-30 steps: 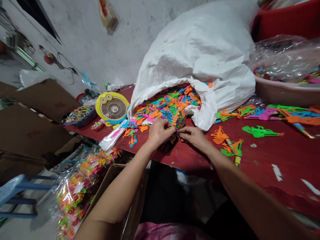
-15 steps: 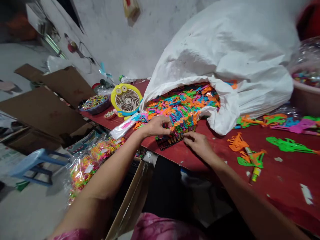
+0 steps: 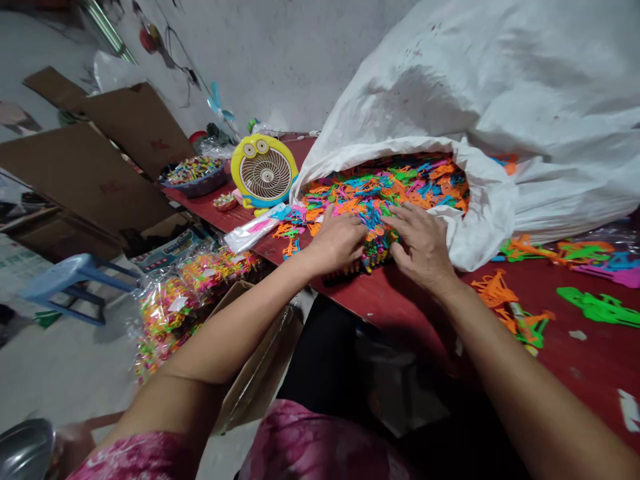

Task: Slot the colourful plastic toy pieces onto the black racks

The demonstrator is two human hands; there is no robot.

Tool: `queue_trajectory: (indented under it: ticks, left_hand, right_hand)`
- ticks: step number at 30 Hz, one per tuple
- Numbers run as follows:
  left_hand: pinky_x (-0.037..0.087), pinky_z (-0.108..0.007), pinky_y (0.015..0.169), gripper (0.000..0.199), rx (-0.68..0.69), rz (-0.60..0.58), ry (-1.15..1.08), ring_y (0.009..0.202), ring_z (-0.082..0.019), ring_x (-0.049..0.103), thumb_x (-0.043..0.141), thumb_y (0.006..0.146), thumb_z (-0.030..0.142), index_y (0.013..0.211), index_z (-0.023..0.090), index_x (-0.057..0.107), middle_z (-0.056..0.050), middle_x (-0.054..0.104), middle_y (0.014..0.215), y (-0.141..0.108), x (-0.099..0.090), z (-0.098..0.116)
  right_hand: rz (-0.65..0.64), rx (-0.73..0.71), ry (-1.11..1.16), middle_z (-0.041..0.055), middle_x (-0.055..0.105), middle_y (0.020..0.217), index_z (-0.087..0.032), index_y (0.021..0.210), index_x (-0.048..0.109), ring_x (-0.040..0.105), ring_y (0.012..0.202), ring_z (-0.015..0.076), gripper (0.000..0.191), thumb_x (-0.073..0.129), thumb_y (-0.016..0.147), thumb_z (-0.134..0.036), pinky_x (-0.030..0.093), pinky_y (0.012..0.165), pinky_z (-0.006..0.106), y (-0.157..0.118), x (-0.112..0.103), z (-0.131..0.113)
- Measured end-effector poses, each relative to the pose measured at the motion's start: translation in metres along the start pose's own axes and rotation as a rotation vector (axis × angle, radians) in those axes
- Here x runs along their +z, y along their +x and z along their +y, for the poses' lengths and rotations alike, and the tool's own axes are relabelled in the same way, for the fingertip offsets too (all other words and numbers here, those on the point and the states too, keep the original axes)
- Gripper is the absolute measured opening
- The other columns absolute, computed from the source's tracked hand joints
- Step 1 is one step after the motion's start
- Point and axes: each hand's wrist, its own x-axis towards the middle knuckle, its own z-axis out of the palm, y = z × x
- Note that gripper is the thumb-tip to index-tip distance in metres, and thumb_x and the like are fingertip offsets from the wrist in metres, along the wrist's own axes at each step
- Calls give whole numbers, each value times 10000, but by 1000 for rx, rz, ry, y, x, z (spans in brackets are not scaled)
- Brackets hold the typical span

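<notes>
A packed row of small multicoloured plastic pieces [image 3: 377,243] with orange round tops stands in a black grid-like rack [image 3: 340,277] at the table's front edge. My left hand [image 3: 340,241] has its fingers curled against the left side of the row; their tips are partly hidden. On the other side, my right hand [image 3: 425,243] reaches over the pieces with its fingers stretched and its thumb apart, touching the row. Behind both hands, a heap of colourful plastic toy parts [image 3: 415,183] spills from the mouth of a large white sack [image 3: 500,127].
A yellow fan [image 3: 267,170] and a basin of small parts [image 3: 195,177] stand to the left on the red table [image 3: 590,373]. Loose orange parts [image 3: 495,290] and green parts [image 3: 600,307] lie right. Bagged toys [image 3: 170,300], a cardboard box [image 3: 260,360] and a blue stool [image 3: 75,277] are below left.
My left hand has moved right and farther onto the row. My right hand has risen from the rack's front edge to over the pieces, its fingers spreading. The view has shifted slightly.
</notes>
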Motion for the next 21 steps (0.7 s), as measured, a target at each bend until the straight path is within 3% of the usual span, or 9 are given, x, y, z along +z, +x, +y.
queue_trajectory:
  ticks: [6,10,12,14,17,19,21]
  left_hand:
    - [227,-617,1116,173,21,59,70,1000,-237,572,491,916,204,927,173,660,-57,645,955,1,4,6]
    - [215,-601,1139,148,-45,159,16,1038,-249,573,563,893,263,996,182,632,-68,639,1026,-9,10,4]
    - [209,-587,1152,208,-60,229,-29,1078,-256,572,600,875,281,1057,181,612,-80,639,1084,-16,11,4]
    - [205,-575,1162,282,-65,353,-74,1155,-264,554,616,871,291,1128,180,592,-101,622,1187,-25,11,8]
    - [292,-518,1130,307,-164,648,-150,1195,-251,542,616,882,277,1177,198,587,-103,609,1245,-46,22,26]
    - [427,-413,1012,213,-301,818,-265,1047,-205,600,603,891,234,1102,204,621,-73,662,1082,-60,39,46]
    - [501,-304,834,123,-439,838,-468,872,-160,616,578,896,194,1001,185,642,-51,663,920,-72,65,66]
  right_hand:
    - [-104,-71,4,66,554,1395,-289,1418,475,382,1364,328,561,550,865,-350,202,1112,546,-7,4,-4]
    - [-150,-143,-26,80,452,1495,-308,1445,449,340,1383,358,597,567,881,-466,185,1091,574,0,1,-3]
    - [-159,-184,-26,78,478,1473,-312,1422,477,341,1379,358,565,567,888,-475,172,1090,577,3,3,-2]
    - [-151,-203,-12,79,556,1390,-298,1366,532,370,1360,348,500,567,896,-462,174,1088,566,5,6,-1]
    - [-135,-204,16,81,628,1272,-264,1258,599,436,1306,327,399,576,898,-432,191,1083,537,8,9,-1]
    - [-128,-207,36,79,647,1222,-247,1186,619,482,1258,307,335,579,899,-415,204,1079,516,9,8,-3]
    - [-134,-212,55,80,656,1188,-233,1128,623,524,1201,285,284,576,902,-399,231,1066,492,10,6,-4]
